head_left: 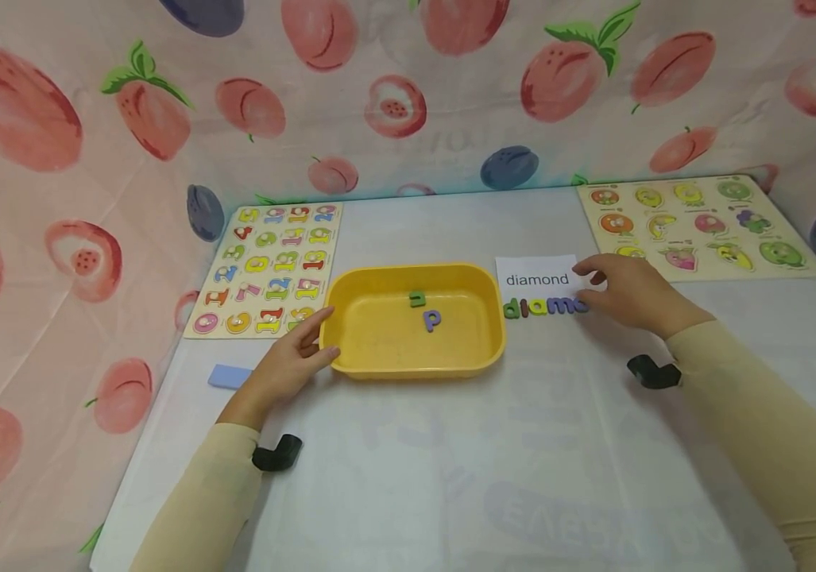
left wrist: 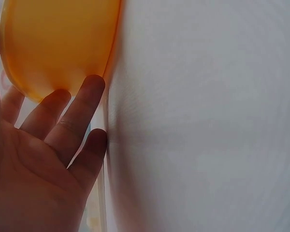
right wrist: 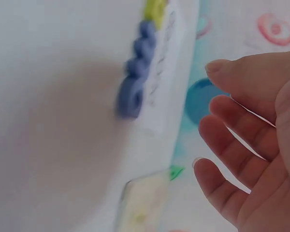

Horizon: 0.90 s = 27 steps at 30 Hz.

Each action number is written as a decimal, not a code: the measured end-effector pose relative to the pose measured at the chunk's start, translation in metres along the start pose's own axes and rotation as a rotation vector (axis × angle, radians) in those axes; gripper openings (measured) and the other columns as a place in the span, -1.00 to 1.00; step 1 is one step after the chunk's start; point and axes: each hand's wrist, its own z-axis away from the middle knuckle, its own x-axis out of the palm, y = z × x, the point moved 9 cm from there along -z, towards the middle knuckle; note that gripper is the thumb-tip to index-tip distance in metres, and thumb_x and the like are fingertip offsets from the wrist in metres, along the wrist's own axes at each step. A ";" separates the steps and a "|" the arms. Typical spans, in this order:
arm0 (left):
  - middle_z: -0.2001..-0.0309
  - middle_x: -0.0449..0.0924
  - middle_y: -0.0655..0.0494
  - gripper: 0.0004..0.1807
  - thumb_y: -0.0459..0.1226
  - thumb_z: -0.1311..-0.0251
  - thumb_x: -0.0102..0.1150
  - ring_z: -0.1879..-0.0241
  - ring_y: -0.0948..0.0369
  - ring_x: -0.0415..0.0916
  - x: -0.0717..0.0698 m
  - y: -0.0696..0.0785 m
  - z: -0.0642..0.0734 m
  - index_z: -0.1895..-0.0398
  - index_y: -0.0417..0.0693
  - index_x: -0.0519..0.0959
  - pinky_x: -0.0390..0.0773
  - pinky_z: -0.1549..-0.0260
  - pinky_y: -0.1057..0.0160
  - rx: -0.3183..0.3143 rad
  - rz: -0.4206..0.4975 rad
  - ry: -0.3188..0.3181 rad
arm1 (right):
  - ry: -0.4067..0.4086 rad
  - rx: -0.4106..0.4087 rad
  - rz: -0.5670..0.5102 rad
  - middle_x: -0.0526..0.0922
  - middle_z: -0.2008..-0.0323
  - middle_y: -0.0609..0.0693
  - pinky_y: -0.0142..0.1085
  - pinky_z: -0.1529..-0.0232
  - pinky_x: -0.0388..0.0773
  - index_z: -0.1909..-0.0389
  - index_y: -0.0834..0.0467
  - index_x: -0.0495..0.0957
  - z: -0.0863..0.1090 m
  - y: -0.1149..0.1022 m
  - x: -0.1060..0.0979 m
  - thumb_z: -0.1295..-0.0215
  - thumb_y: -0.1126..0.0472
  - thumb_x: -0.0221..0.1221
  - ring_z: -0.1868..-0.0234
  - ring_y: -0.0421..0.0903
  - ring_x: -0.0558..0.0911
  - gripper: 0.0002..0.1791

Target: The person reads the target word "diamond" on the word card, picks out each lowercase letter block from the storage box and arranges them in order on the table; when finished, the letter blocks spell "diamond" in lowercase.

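Letters spell out a row just right of centre in the frame: a green d (head_left: 511, 308), a red i (head_left: 524, 308), a yellow a (head_left: 538, 306), a purple m (head_left: 561, 306) and a purple o (head_left: 580, 305). They lie along the lower edge of a white card (head_left: 536, 267) reading "diamond". Your right hand (head_left: 629, 295) is at the row's right end, thumb and fingers bent and apart, nothing between them; it partly hides the o and the card's right edge.

At the centre is a yellow tray (head_left: 379, 345) with a green letter piece (head_left: 417, 299) and a purple letter piece (head_left: 432, 320) inside. Your left hand (head_left: 286, 369) touches its left end, fingers spread against the wall.

Around you, a number board (head_left: 222, 332) lies at left, its lower right corner partly behind the tray and your left hand. A blue strip (head_left: 229, 376) sits below it, one end hidden by that hand. At upper right, a fruit board (head_left: 704, 272) lies just beyond your right hand. Behind the white surface (head_left: 415, 477), a fruit-printed cloth (head_left: 443, 95) fills the top of the frame.
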 end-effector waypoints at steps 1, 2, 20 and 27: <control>-0.53 0.11 -0.06 -0.23 -0.13 -0.35 0.24 -0.41 -0.07 0.25 0.000 0.000 0.000 -0.58 0.19 0.16 0.28 -0.34 -0.05 0.002 0.001 0.000 | 0.005 -0.010 0.005 0.53 -0.10 0.34 0.18 -0.07 0.50 -0.26 0.30 0.47 0.000 -0.005 -0.002 -0.36 0.16 0.25 -0.10 0.28 0.47 -0.49; -0.53 0.11 -0.06 -0.23 -0.13 -0.35 0.24 -0.41 -0.07 0.25 0.000 0.000 0.000 -0.58 0.19 0.16 0.28 -0.34 -0.05 0.003 0.000 0.000 | 0.009 -0.024 0.012 0.53 -0.11 0.33 0.18 -0.09 0.49 -0.26 0.30 0.47 -0.001 -0.011 -0.003 -0.36 0.17 0.24 -0.10 0.27 0.47 -0.49; -0.54 0.09 -0.05 -0.22 -0.10 -0.35 0.24 -0.41 -0.10 0.23 0.000 -0.002 0.000 -0.58 0.24 0.14 0.27 -0.35 -0.07 -0.023 -0.014 -0.010 | 0.025 -0.258 0.039 0.60 -0.11 0.21 0.08 -0.19 0.51 -0.23 0.26 0.51 -0.004 -0.109 0.014 -0.35 0.19 0.27 -0.11 0.17 0.55 -0.53; -0.54 0.09 -0.05 -0.22 -0.10 -0.35 0.24 -0.41 -0.11 0.24 0.000 -0.003 0.000 -0.58 0.25 0.15 0.27 -0.34 -0.07 -0.026 -0.013 -0.005 | -0.002 -0.370 0.020 0.59 -0.18 0.20 0.06 -0.31 0.39 -0.26 0.29 0.50 -0.006 -0.144 0.032 -0.39 0.18 0.25 -0.21 0.17 0.53 -0.51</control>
